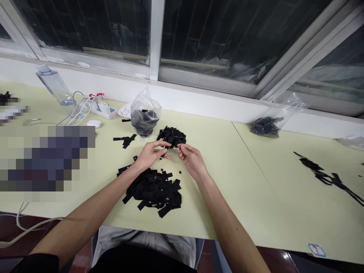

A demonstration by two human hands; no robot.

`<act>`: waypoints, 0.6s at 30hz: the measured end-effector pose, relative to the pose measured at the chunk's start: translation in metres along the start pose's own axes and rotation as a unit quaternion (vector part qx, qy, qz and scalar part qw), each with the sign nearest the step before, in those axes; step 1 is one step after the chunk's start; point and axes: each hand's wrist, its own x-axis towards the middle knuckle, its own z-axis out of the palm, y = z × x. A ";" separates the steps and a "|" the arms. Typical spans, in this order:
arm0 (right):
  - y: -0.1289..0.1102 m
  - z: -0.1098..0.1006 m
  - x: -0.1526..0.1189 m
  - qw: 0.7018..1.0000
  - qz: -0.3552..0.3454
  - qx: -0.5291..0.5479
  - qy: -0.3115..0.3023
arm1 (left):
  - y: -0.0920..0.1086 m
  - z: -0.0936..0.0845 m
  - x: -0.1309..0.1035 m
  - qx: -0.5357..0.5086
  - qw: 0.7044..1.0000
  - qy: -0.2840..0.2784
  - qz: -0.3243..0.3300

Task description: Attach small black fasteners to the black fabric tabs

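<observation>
My left hand [150, 154] and my right hand [192, 159] are close together over the table, just in front of a small heap of black fabric pieces [171, 135]. A short black strip hangs at my left fingertips, which are pinched. My right thumb and index finger pinch a tiny dark ring-like piece [179, 146]. Nearer my body lies a larger heap of black strips [155, 187], some with small white marks. Several small black rings, one of them a loose ring [180, 172], lie between the heaps.
Behind the heaps stands a clear bag of black pieces [145, 119]; another bag [265, 126] lies right. A bottle [55, 85], power strip [106, 110] and white case [94, 124] are back left. Black straps [324, 174] lie far right. A blurred patch covers the left.
</observation>
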 end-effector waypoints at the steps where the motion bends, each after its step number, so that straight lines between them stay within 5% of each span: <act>1: 0.000 0.000 0.000 1.000 0.006 -0.005 -0.002 | 0.001 0.000 0.000 0.006 1.000 -0.003 -0.006; 18: 0.004 0.019 -0.010 0.984 -0.137 -0.113 0.024 | 0.006 0.008 -0.008 0.019 0.998 -0.057 0.014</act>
